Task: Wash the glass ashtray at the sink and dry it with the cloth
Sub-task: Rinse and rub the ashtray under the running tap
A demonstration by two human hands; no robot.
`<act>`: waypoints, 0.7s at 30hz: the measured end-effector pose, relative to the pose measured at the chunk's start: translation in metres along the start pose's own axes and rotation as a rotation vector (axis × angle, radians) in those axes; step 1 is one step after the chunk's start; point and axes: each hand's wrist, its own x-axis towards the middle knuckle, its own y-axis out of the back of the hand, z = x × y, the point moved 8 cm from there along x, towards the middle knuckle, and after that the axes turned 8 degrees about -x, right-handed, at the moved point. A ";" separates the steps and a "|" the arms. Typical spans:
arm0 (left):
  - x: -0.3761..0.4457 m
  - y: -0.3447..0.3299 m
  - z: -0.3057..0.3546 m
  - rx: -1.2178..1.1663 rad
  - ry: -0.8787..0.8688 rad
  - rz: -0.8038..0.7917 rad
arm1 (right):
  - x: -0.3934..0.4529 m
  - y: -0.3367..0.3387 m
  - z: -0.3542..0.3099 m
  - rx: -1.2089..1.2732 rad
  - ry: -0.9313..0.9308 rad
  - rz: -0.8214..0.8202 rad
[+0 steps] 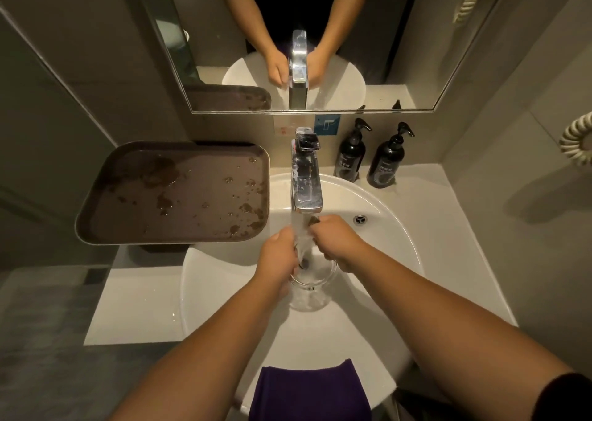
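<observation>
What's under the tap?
Running water falls from the tap onto the glass ashtray, held by the left hand and right hand. The drain is hidden.

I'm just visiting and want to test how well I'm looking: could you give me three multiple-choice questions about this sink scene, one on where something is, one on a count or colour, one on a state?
1. Where does the purple cloth lie?
A. On the brown tray
B. Over the near rim of the sink
C. Beside the bottles

2. How many black pump bottles stand by the wall?
A. One
B. Two
C. Four

3. What is the tap doing?
A. Running
B. Shut off
C. Hidden under a towel

Answers:
1 B: the cloth hangs over the sink edge nearest the person.
2 B: one pump bottle and a second stand right of the tap.
3 A: water streams down onto the glass ashtray, which the left hand and right hand hold.
</observation>
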 end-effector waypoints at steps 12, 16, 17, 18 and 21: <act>-0.002 0.002 -0.015 0.005 0.013 0.044 | -0.013 -0.008 0.049 0.403 -0.226 0.161; 0.004 -0.003 0.001 0.117 -0.024 -0.004 | -0.004 0.002 0.014 0.147 -0.068 0.015; 0.004 -0.003 0.002 0.040 -0.012 0.032 | -0.003 0.003 0.009 0.144 -0.062 0.011; 0.002 -0.004 0.000 -0.068 0.020 0.069 | -0.003 0.003 0.006 0.182 -0.073 0.012; -0.001 -0.009 -0.010 -0.398 0.158 0.152 | -0.011 -0.005 0.018 0.546 -0.209 0.070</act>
